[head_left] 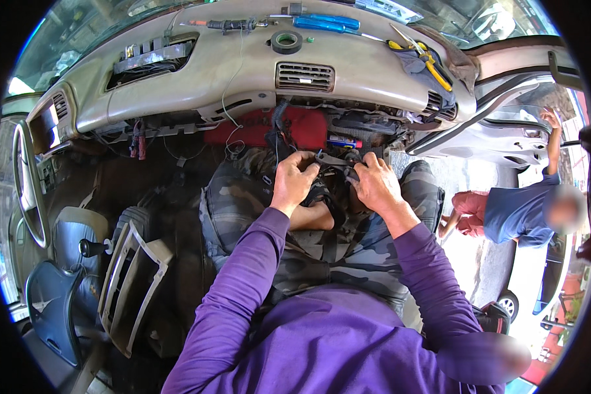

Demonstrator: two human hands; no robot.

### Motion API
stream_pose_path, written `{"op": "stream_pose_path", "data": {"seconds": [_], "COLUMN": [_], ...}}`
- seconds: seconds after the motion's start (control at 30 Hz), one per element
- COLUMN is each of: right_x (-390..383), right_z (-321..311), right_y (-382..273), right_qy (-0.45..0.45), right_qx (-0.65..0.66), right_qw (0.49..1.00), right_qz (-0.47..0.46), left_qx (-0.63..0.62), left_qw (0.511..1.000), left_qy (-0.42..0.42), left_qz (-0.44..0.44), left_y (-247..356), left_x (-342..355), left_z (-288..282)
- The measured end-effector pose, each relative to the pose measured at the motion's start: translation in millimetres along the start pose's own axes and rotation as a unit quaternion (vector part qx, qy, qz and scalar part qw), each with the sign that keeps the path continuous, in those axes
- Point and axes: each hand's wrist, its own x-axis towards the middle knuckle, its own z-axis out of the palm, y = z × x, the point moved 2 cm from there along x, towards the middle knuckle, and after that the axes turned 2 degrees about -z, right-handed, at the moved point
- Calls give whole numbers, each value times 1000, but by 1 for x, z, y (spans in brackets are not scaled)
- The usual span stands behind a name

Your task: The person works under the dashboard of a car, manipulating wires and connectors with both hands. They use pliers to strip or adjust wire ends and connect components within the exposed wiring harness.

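In front of my lap, my left hand (295, 180) is closed in a pinch on a thin wire, its tip close to the jaws of a grey metal hand tool (333, 160). Fingers of my right hand (378, 185) are wrapped round that tool, which looks like pliers or scissors; its handles are mostly hidden. A dark wire bundle (280, 121) hangs from under the dashboard beside my left hand. Beneath both hands are my camouflage trousers (368, 266). A red panel or case (262, 128) lies beyond them, with a small blue-and-red tube (345, 142) at its right.
On the dashboard (243, 75) lie blue-handled screwdrivers (326, 23), a tape roll (286, 43), a soldering-iron-like tool (226, 25) and yellow-handled pliers (433, 69). A gear lever (90, 247) and loose trim frame (132, 285) stand left. Outside the open door (505, 138) is another person (515, 213).
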Motion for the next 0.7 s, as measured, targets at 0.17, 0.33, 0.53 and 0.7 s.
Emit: {"op": "stream_pose_path", "data": {"seconds": [0.17, 0.33, 0.53, 0.7], "right_x": [-1, -3, -2, 5], "right_z": [2, 11, 11, 5], "right_y": [0, -2, 11, 30], "right_qy": [-26, -46, 16, 111], "right_qx": [0, 29, 135, 279], "right_qw": [999, 998, 989, 941], "right_qz": [-29, -31, 52, 157], "left_qx": [37, 14, -307, -33], "left_qw": [998, 1000, 941, 979], "left_qy": [-43, -13, 2, -76], "left_qz": [14, -10, -144, 189], "left_y": [-10, -17, -8, 125], "left_x": [10, 12, 11, 3], "left_z": [-6, -3, -6, 42]}}
